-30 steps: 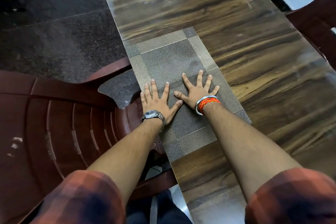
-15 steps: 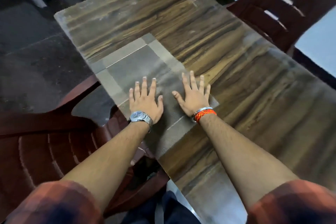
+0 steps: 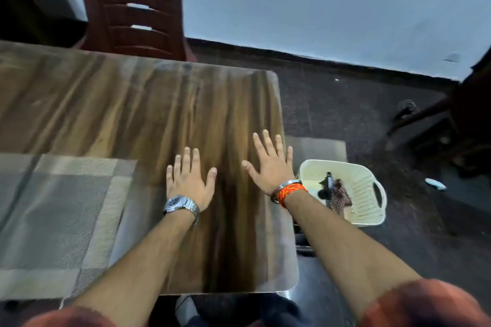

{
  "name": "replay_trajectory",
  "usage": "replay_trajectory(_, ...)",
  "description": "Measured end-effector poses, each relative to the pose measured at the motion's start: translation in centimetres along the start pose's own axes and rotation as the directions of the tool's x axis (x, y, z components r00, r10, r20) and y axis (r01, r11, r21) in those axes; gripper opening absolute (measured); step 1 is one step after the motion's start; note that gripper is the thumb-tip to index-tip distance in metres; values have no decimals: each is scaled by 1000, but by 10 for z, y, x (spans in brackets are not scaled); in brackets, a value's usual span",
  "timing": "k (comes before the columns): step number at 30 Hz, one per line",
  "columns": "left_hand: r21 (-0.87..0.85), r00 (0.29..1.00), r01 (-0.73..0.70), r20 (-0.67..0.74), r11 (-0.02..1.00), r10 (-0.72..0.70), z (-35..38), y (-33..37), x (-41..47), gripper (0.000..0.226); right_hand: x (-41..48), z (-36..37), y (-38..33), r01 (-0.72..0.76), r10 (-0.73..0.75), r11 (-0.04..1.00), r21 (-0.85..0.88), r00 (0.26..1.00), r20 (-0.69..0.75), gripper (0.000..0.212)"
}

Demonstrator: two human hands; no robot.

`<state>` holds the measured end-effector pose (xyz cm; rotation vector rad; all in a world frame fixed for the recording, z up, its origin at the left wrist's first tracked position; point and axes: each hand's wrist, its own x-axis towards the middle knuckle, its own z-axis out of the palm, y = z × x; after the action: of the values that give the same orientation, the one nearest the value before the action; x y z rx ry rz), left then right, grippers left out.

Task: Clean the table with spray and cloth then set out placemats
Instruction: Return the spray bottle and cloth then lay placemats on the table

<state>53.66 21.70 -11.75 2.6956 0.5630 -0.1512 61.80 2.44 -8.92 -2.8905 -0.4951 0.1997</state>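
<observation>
Right hand [image 3: 271, 166] off woven grey placemat [image 3: 58, 215]

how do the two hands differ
The left hand wears a silver watch; the right hand wears an orange thread band and a metal bangle.
The left hand is well in over the table; the right hand is at its right edge, nearest the basket.
The right hand reaches farther forward than the left hand.
Both are open, fingers straight and spread, holding nothing.
</observation>
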Motion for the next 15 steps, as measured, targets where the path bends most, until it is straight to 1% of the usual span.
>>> replay_trajectory(4, -9, 991, -120, 59, 993, 120, 35, 87, 1, 68, -5, -12, 98, -134, 135, 991, 16, 991, -12, 75)
replay_trajectory(7, -9, 984, -164, 67, 986, 165, 65, 148, 7, 65, 2, -18, 170, -187, 186, 982, 30, 982, 19, 69)
replay_trajectory(9, 7, 983, -170, 74, 985, 169, 85, 184, 13, 64, 11, -20, 215, -199, 197, 979, 44, 980, 39, 64)
replay_trajectory(11, 17, 986, -140, 94, 990, 138, 104, 217, 18, 64, 23, -19, 251, -192, 188, 980, 50, 980, 72, 63)
replay_trajectory(13, 11, 985, -106, 135, 994, 103, 117, 244, 22, 65, 31, -17, 277, -187, 178, 981, 54, 975, 131, 64)
replay_trajectory(15, 22, 985, -86, 153, 996, 82, 130, 268, 25, 67, 38, -15, 296, -147, 138, 988, 45, 975, 172, 65)
